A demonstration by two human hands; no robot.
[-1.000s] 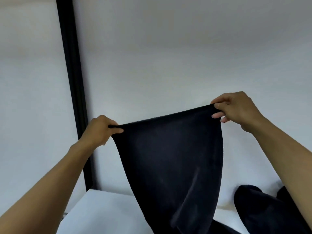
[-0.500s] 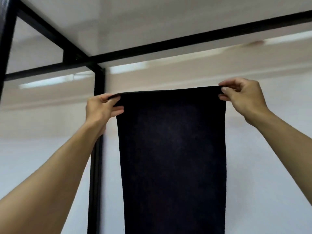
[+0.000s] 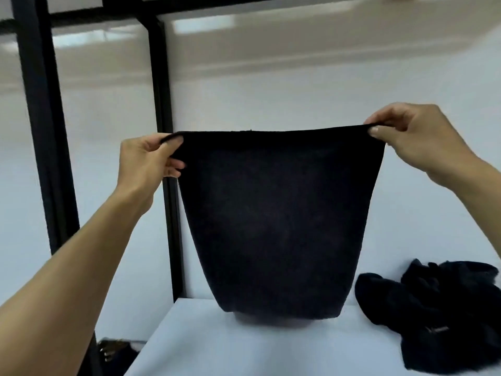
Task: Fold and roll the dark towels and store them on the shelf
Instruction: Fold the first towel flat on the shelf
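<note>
The dark towel [image 3: 279,213] was held up by its top corners, one pinched tight in the left hand [image 3: 146,161] and one in the right hand [image 3: 412,142]. It had been brought lower than a moment before (its bottom edge right by the white table [image 3: 244,348]), likely to be laid flat and folded.

Both arms were bare as far as the frame showed them. Left forearm [image 3: 81,267]: broad close to the lens, narrowing to the wrist, with tendon ridges raised under the heel of the palm. Left hand [image 3: 146,158]: slim fingers, knuckle creases visible. Right forearm [image 3: 477,191]: only a short length in view, smooth. Right hand [image 3: 414,139]: rounded knuckles; thumbnail [image 3: 375,130] cut short, pale, with a faint sheen.
</note>
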